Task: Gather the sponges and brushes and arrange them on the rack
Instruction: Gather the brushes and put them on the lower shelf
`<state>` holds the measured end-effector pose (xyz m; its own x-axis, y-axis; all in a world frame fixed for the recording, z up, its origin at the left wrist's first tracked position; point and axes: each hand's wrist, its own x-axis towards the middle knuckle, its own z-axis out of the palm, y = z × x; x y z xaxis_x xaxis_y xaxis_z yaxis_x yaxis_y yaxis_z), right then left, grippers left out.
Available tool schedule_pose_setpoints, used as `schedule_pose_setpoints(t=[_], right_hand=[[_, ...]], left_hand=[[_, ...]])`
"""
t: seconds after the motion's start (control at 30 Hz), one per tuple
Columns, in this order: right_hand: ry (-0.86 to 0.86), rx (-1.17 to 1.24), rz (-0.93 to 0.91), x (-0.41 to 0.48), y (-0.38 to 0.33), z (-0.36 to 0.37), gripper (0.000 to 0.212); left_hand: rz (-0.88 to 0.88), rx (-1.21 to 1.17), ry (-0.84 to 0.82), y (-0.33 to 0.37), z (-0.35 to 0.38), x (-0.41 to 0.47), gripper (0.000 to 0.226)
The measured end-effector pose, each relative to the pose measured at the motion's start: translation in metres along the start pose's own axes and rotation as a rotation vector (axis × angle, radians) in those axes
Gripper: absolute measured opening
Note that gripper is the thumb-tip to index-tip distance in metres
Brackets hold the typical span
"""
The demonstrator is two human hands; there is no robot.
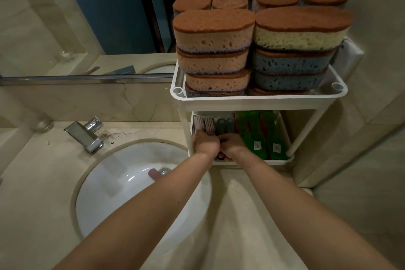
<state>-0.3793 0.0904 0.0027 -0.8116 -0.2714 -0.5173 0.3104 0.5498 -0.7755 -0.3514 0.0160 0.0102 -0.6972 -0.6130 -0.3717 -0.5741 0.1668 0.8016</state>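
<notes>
A white two-tier rack [258,99] stands on the counter right of the sink. Its top tray holds several stacked sponges [213,35] with brown scouring tops over orange, yellow and blue foam. On the lower shelf lie pink-bristled brushes [205,121], grey-green brushes [224,125] and green-handled brushes [255,132]. Both my hands reach into the lower shelf. My left hand [206,142] rests on the pink brushes with curled fingers. Beside it, my right hand [232,143] curls over the grey-green brush handles. The fingertips are hidden.
A white round sink [122,184] with a pink object [154,173] near its drain lies under my left forearm. A chrome tap [86,135] stands behind it. A mirror [87,11] fills the wall above. A tiled wall closes the right side.
</notes>
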Motion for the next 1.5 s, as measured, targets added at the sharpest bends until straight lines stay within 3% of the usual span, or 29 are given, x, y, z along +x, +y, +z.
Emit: schedule_pose_setpoints(t=[0.2, 0.37, 0.53, 0.73, 1.07, 1.23, 1.5], right_hand=[[0.012, 0.051, 0.0, -0.008, -0.001, 0.005, 0.016], [0.084, 0.072, -0.128, -0.029, 0.008, 0.007, 0.029], [0.207, 0.153, -0.198, -0.054, 0.023, 0.022, 0.023], [0.127, 0.127, -0.234, -0.08, 0.031, 0.068, 0.023], [-0.113, 0.077, -0.067, -0.058, 0.039, 0.158, 0.017], [-0.087, 0.005, -0.02, -0.02, 0.036, 0.2, 0.013], [-0.006, -0.24, 0.118, 0.044, 0.056, 0.256, 0.03]], left_hand=[[0.055, -0.041, -0.067, -0.009, -0.002, -0.01, 0.041], [0.174, -0.223, -0.172, -0.028, -0.02, -0.038, 0.052], [0.21, -0.269, -0.098, -0.059, -0.044, -0.061, 0.052], [0.054, -0.4, 0.014, -0.099, -0.082, -0.069, 0.037], [-0.164, -0.366, -0.027, -0.175, -0.139, -0.033, 0.027], [-0.27, -0.323, -0.078, -0.202, -0.161, 0.015, 0.026], [-0.43, -0.32, -0.202, -0.239, -0.173, 0.085, 0.03]])
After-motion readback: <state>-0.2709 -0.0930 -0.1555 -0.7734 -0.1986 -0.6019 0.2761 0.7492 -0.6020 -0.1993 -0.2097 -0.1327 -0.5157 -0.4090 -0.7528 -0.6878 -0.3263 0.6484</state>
